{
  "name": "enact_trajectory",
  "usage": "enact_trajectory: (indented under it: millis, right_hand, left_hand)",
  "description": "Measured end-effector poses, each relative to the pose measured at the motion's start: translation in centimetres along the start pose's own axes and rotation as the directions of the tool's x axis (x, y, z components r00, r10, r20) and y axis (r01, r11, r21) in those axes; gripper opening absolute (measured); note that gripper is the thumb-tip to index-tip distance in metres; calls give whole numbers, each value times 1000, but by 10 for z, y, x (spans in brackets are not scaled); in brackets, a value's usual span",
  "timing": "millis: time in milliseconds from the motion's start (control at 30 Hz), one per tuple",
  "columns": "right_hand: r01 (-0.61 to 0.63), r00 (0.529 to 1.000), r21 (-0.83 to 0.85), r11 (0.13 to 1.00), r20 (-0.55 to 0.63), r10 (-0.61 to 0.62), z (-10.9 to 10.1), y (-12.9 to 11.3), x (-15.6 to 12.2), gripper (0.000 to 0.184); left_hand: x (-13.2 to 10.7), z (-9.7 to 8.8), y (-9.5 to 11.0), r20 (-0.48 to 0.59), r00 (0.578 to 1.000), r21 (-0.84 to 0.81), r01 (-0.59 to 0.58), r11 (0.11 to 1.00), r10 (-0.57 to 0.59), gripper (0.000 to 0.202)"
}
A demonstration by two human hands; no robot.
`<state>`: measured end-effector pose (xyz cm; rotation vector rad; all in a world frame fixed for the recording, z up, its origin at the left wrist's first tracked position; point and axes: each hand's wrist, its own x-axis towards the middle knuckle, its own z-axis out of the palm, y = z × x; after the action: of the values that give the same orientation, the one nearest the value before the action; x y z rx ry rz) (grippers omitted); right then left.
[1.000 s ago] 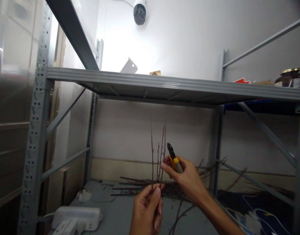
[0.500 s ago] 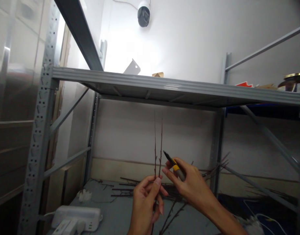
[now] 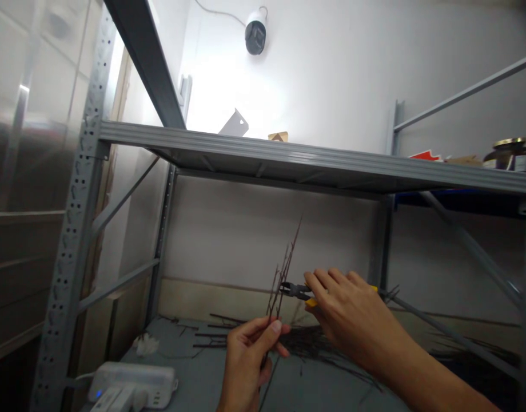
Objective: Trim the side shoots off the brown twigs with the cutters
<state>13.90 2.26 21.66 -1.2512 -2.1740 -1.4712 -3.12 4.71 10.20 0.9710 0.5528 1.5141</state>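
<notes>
Pinched between the thumb and fingers of my left hand (image 3: pixel 251 357) are a few thin brown twigs (image 3: pixel 287 260), standing nearly upright with their tips leaning right. My right hand (image 3: pixel 346 306) is wrapped around yellow-handled diagonal cutters (image 3: pixel 295 290). Their dark jaws point left and are parted right at the twigs, above my left fingers; whether they touch a twig I cannot tell. Behind both hands, a pile of dark twigs (image 3: pixel 306 341) lies on the grey shelf board (image 3: pixel 190 380), partly hidden by my right hand.
A white power strip (image 3: pixel 134 380) with a plug in it sits at the lower left, near a crumpled white scrap (image 3: pixel 145 344). Overhead runs a metal shelf beam (image 3: pixel 289 153), with jars (image 3: pixel 509 154) on it at right. A perforated upright (image 3: pixel 80 229) stands at left.
My right hand has turned and brought the cutters' jaws left to the twigs, with the jaws now parted. The twigs in my left hand have tilted right, and more of them show.
</notes>
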Motion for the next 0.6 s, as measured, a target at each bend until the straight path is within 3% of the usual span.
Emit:
enact_trajectory:
  millis: [300, 467, 600]
  right_hand:
    - [79, 996, -20, 997, 28, -79, 11, 3, -1, 18]
    - [9, 995, 86, 996, 100, -18, 15, 4, 4, 22]
    - [-41, 998, 70, 997, 45, 38, 7, 8, 10, 16]
  left_hand:
    - [-5, -1, 6, -55, 998, -9, 24, 1000, -24, 47]
    - [-3, -4, 6, -84, 994, -32, 72, 997, -74, 45]
    - [3, -7, 3, -93, 991, -49, 90, 995, -94, 49]
